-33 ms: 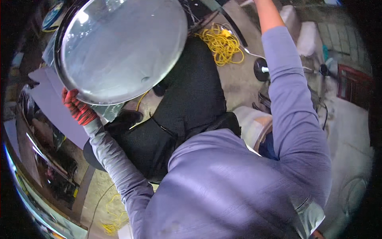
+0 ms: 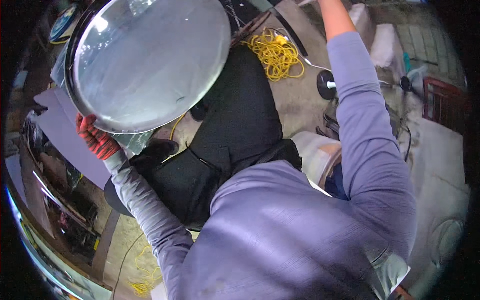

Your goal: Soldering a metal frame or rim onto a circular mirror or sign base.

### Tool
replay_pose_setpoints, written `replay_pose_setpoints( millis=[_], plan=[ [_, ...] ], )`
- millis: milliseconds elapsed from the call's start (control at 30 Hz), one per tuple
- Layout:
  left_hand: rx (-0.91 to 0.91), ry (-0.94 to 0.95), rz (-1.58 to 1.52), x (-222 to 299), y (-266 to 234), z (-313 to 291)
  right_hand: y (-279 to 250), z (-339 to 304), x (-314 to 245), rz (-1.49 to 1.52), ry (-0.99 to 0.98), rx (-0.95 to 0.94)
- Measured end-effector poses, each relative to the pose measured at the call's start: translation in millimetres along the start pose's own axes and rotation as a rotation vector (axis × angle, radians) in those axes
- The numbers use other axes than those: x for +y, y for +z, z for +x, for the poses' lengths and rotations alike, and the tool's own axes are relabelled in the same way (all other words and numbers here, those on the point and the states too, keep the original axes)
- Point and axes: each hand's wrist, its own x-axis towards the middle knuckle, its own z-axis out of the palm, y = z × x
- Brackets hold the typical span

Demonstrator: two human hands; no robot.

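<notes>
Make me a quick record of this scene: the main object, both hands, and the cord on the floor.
Object: large round disc, shiny
Left hand: red-and-black gloved, curled at the disc's lower-left rim
Right hand: mostly cut off by the top edge, grip unclear
Floor: tangled yellow cord, right of the disc

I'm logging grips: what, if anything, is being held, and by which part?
The left hand holds the large silvery disc by its lower-left rim. The right hand is mostly cut off above; its hold cannot be told.
</notes>
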Motion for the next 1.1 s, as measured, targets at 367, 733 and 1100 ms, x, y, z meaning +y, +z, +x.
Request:
replay_pose_setpoints(
  millis=[367,733,1100],
  plan=[
    [-0.081,0.046,0.128,8,0,1,-35,-46,18,0.180,0.041,0.052],
    [0.047,-0.226,-0.147,12,5,-1,17,-15,27,0.050,0.000,-0.022],
    [0.009,0.000,-0.018,21,15,-4,73,28,13,0.046,0.015,-0.121]
  ],
)
